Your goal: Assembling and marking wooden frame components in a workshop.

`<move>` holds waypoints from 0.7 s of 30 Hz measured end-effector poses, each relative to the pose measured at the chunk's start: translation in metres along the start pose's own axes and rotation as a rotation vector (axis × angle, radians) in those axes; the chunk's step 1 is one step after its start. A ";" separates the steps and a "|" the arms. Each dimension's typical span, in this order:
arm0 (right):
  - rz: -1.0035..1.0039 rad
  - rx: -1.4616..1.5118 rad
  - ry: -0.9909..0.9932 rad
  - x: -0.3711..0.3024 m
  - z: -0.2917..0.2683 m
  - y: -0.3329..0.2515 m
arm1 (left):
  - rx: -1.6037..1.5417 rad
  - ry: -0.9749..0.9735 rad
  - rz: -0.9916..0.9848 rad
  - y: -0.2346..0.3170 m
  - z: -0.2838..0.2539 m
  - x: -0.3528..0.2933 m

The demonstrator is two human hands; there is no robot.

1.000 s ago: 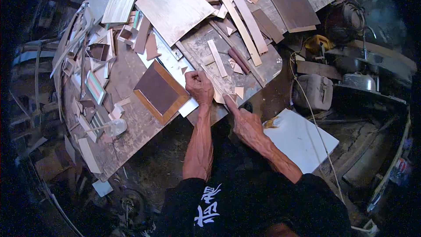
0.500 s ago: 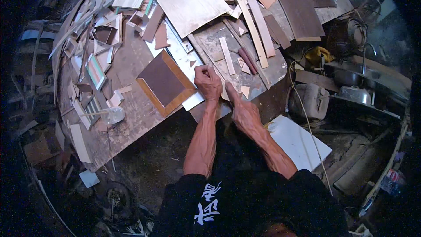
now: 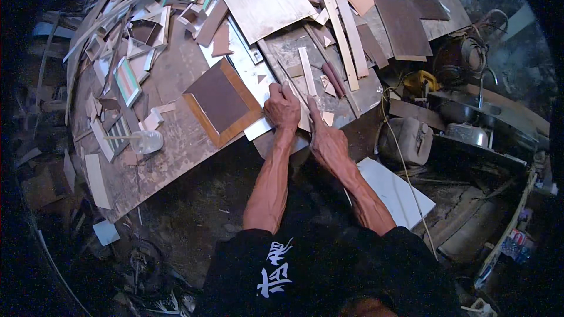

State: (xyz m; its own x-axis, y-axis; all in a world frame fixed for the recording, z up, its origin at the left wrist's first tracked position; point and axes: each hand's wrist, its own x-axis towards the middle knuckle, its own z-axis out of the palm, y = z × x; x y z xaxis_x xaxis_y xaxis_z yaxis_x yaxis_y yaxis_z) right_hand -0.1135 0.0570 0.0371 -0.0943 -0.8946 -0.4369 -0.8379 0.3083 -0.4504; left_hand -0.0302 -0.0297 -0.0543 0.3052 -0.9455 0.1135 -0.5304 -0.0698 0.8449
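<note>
My left hand (image 3: pixel 283 107) is closed with its knuckles up, at the near edge of the cluttered worktable, beside a white board strip (image 3: pixel 257 130). My right hand (image 3: pixel 328 142) is just to its right and nearer to me, fingers curled and index finger stretched forward. What either hand grips is hidden beneath the fingers. A pale flat piece (image 3: pixel 304 118) shows between the hands. Left of them lies a dark brown square panel (image 3: pixel 220 97) with orange-brown wood strips (image 3: pixel 239 131) along several of its edges. A narrow light strip (image 3: pixel 306 71) lies beyond my fingers.
A large pale board (image 3: pixel 264 3), long wooden strips (image 3: pixel 351 38) and dark panels (image 3: pixel 402 26) cover the far table. Scraps and a clear cup (image 3: pixel 147 141) are at left. A grey jerrycan (image 3: pixel 406 141), a sink (image 3: pixel 467 135) and a white board (image 3: pixel 396 194) are at right.
The view has shifted slightly. My right hand has moved a little forward, its index fingertip farther from me. My left hand stays closed near the same spot, its fingers turned slightly.
</note>
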 end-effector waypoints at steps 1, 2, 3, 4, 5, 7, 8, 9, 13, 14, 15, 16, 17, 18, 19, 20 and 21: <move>0.000 -0.003 -0.001 0.000 -0.001 0.000 | -0.002 0.000 -0.003 -0.002 0.001 0.000; -0.017 -0.028 -0.017 0.000 -0.002 0.001 | -0.036 0.027 0.013 -0.004 0.002 0.000; -0.034 -0.053 -0.033 0.001 -0.002 0.001 | -0.070 0.054 0.029 -0.005 0.003 0.000; -0.036 -0.056 -0.035 0.001 -0.001 0.002 | -0.070 0.057 0.026 -0.006 0.005 0.001; -0.053 -0.059 -0.019 0.002 0.000 0.002 | -0.061 0.067 0.025 -0.005 0.005 0.001; -0.075 -0.065 -0.005 0.003 0.010 0.010 | -0.050 0.083 0.021 -0.003 0.004 0.000; -0.140 -0.068 0.082 0.006 0.018 0.015 | -0.040 0.070 0.012 -0.002 0.004 -0.001; -0.207 -0.071 0.169 0.007 0.024 0.021 | -0.029 0.059 0.002 0.000 0.005 -0.001; -0.263 -0.070 0.184 0.006 0.024 0.028 | 0.037 0.080 0.027 0.003 0.004 -0.001; -0.224 -0.082 0.135 0.004 0.020 0.027 | 0.038 0.090 0.027 0.001 0.005 -0.001; -0.184 -0.094 0.087 0.001 0.016 0.026 | 0.051 0.098 0.037 -0.001 0.006 0.000; -0.192 -0.095 0.089 -0.002 0.012 0.023 | 0.065 0.106 0.046 -0.003 0.007 0.001; -0.174 -0.087 0.060 -0.007 0.008 0.022 | 0.064 0.115 0.050 -0.003 0.007 0.000; -0.155 -0.080 0.030 -0.010 0.006 0.023 | 0.064 0.125 0.054 -0.004 0.007 0.000; -0.158 -0.082 0.031 -0.011 0.008 0.026 | 0.059 0.124 0.038 -0.005 0.008 0.001; -0.167 -0.065 0.047 -0.010 0.009 0.029 | 0.057 0.125 0.040 -0.004 0.008 0.001; -0.178 -0.048 0.064 -0.010 0.010 0.031 | 0.046 0.136 0.038 -0.004 0.009 0.002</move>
State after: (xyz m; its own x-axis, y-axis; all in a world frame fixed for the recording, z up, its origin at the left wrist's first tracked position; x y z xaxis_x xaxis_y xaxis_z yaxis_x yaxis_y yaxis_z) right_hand -0.1333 0.0787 0.0199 0.0249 -0.9526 -0.3030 -0.8688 0.1293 -0.4779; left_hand -0.0346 -0.0339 -0.0620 0.3868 -0.8963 0.2168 -0.5785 -0.0527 0.8140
